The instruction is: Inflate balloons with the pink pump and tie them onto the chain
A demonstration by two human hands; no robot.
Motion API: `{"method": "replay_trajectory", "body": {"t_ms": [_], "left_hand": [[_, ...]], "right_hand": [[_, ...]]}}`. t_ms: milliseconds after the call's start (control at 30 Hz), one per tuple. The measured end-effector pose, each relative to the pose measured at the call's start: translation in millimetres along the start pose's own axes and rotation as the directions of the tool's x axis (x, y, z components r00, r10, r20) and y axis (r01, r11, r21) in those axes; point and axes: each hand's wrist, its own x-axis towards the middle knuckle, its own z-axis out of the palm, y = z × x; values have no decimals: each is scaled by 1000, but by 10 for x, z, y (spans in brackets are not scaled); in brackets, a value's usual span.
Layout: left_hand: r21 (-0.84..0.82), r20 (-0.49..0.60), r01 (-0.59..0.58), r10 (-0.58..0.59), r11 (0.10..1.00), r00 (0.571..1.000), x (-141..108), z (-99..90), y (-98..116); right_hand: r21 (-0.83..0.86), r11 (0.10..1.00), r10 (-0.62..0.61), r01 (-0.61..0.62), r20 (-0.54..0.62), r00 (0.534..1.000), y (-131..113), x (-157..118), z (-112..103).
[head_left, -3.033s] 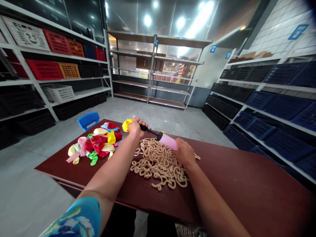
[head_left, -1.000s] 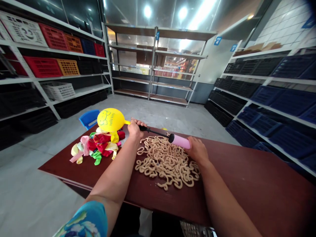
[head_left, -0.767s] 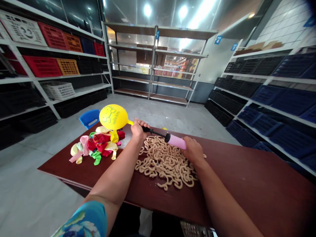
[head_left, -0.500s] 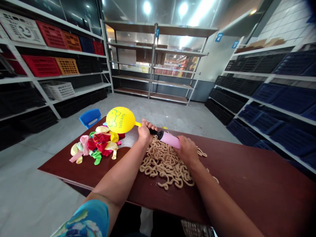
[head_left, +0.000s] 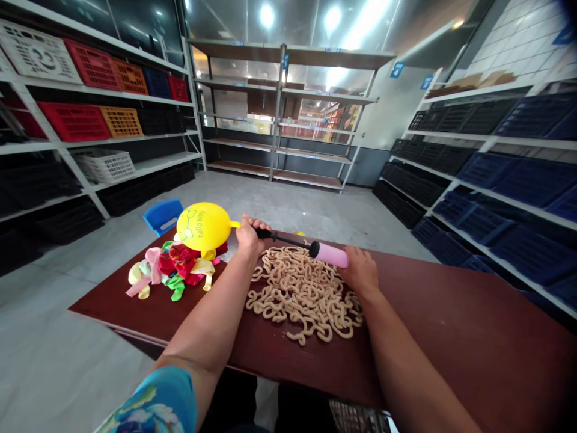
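A partly inflated yellow balloon (head_left: 205,226) with "hello kitty" printing points left from my left hand (head_left: 249,234). That hand is closed round the balloon's neck and the black end of a balloon pump (head_left: 331,254). The pump's black rod is drawn well out of its pink barrel. My right hand (head_left: 362,269) is wrapped round the barrel's far end. Below the pump lies a spread pile of beige, curled, noodle-like pieces (head_left: 306,294). A heap of limp balloons (head_left: 180,263) in several colours lies under and beside the yellow one.
The dark red-brown table (head_left: 442,313) runs under everything. A blue chair (head_left: 161,216) stands behind its left end. Shelves with red, orange and white crates (head_left: 74,120) line the left wall, dark blue crates (head_left: 527,180) the right. A shelf rack (head_left: 279,108) stands across the back.
My hands have moved apart: the left went left with the balloon, the right went right with the pink barrel. A long stretch of the pump's rod now shows.
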Motion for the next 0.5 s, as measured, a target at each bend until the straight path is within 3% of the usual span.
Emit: {"method": "replay_trajectory", "body": {"t_ms": [333, 500], "left_hand": [[16, 59, 117, -117, 993, 991, -279, 129, -314], [60, 23, 105, -106, 993, 994, -262, 149, -267]], "right_hand": [[58, 980, -186, 189, -42, 982, -369, -77, -65], [114, 973, -200, 202, -34, 979, -371, -59, -17]]}}
